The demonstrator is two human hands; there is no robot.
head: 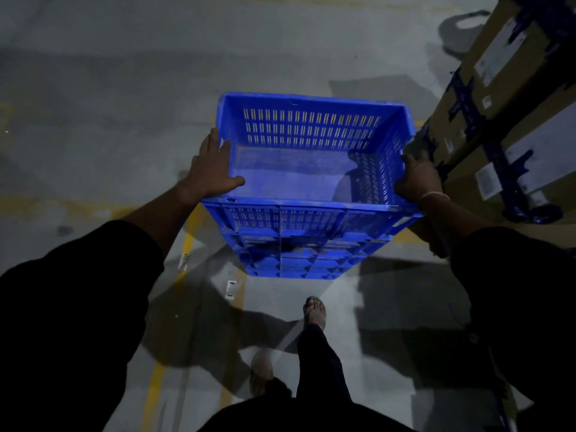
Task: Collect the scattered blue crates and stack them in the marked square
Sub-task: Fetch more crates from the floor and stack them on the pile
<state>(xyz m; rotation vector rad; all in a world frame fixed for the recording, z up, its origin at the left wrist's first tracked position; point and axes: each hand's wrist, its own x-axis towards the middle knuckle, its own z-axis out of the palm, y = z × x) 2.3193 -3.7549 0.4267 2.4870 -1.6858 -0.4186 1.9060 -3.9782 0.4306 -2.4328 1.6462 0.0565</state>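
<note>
Blue slotted plastic fills the middle of the view: an open-topped crate (pixel 299 169) held out in front of the person, above the grey concrete floor (pixel 109 104). It appears to sit on more blue crate structure below it, though how many crates are there cannot be told. The left hand (pixel 212 166) lies against the crate's left rim, fingers straight along the outside and the thumb hooked over the edge into the crate. The right hand (pixel 419 179) grips the right rim with curled fingers; a pale band (pixel 433 196) circles its wrist. Both forearms come out of dark sleeves.

Worn yellow floor lines (pixel 187 241) run beneath and to the left of the crate, with another yellow stretch showing at its right side. Whether these belong to the marked square cannot be told. Brown cardboard boxes (pixel 511 98) with white labels and dark blue strapping stand just beside the right hand. Below, a sandalled foot (pixel 314 313) steps forward on the floor.
</note>
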